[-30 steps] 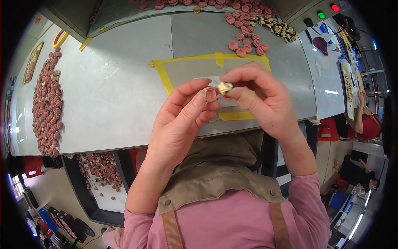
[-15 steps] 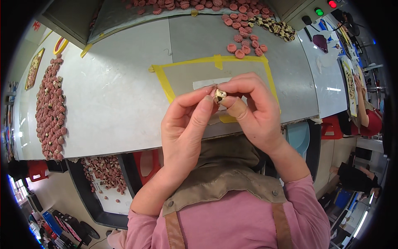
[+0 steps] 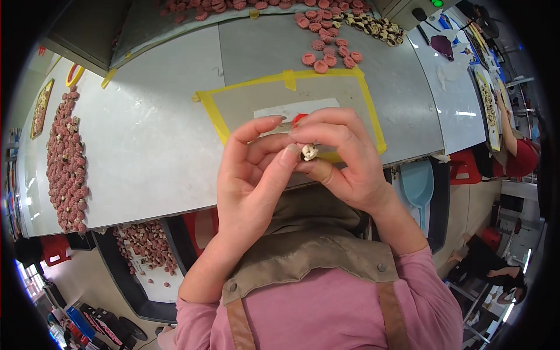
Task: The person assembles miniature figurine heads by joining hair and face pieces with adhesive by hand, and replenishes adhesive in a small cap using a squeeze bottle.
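Both my hands meet in front of my chest, over the near edge of the taped grey mat (image 3: 233, 102). Between them is a small cream-and-black moulded piece (image 3: 309, 153). My right hand (image 3: 347, 157) pinches it, thumb below and fingers curled over it. My left hand (image 3: 251, 169) presses its thumb tip at the piece's left side, with the index finger lifted and the other fingers curled behind. A small red thing (image 3: 299, 119) shows just past my right fingertips; whether they touch it cannot be seen. A white paper strip (image 3: 326, 104) lies on the mat beyond.
Loose pink scalloped caps (image 3: 321, 66) and a heap of cream-and-black pieces (image 3: 373, 28) lie at the back. A long cluster of pink knobbly pieces (image 3: 65, 169) covers the left side. Below the table edge are a tray of pieces (image 3: 153, 291) and a blue dustpan (image 3: 417, 181).
My left index finger has lifted away from the piece and the fingers have spread. The piece sits slightly lower and is turned. The red thing has come into sight; the whole view has shifted a little.
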Demonstrator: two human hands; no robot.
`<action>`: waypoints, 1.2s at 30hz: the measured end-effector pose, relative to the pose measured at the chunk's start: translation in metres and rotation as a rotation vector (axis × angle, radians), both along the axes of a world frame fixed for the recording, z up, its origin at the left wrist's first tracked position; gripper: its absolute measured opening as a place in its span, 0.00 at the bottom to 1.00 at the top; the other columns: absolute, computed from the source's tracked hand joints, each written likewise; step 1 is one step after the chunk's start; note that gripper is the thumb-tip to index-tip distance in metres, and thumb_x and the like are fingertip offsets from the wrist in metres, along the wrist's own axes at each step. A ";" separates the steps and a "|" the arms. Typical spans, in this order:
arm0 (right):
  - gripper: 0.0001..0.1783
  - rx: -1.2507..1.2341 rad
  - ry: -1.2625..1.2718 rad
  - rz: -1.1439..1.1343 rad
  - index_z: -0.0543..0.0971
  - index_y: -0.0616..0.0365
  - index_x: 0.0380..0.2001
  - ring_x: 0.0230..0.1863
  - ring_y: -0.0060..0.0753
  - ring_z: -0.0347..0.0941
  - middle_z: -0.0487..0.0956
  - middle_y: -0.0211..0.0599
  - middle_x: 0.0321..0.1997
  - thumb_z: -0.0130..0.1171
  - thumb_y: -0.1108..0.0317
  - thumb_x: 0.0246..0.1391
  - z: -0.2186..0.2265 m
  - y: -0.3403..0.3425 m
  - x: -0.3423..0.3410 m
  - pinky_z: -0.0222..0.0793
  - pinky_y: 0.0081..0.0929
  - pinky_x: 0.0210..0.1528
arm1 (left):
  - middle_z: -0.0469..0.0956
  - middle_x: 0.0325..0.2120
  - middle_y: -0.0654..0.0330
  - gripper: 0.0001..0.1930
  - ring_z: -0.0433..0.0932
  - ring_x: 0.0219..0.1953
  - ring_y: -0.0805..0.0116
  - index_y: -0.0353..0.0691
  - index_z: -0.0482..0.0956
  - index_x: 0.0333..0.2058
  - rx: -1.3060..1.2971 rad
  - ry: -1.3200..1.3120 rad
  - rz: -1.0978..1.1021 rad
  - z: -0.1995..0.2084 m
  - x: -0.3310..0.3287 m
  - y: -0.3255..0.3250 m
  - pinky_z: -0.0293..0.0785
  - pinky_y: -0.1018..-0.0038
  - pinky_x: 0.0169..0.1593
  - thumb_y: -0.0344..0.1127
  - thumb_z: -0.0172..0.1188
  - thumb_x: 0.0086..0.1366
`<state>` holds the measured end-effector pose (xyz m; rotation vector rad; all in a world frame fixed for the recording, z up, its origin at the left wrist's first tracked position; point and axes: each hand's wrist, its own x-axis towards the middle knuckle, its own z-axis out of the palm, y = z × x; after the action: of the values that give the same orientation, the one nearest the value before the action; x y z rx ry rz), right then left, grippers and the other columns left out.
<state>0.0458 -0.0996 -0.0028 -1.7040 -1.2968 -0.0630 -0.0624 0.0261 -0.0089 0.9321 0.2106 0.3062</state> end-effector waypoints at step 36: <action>0.06 -0.224 0.025 -0.419 0.76 0.64 0.34 0.35 0.34 0.71 0.75 0.39 0.33 0.53 0.80 0.51 0.005 -0.104 0.067 0.66 0.25 0.39 | 0.76 0.40 0.51 0.14 0.72 0.46 0.50 0.39 0.77 0.41 2.382 1.076 0.707 0.023 -0.040 0.335 0.68 0.60 0.48 0.37 0.50 0.60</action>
<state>0.1123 -0.2040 0.0027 -2.1412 -0.9370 -0.1450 -0.1021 0.3610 0.0140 3.3777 1.3418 0.6458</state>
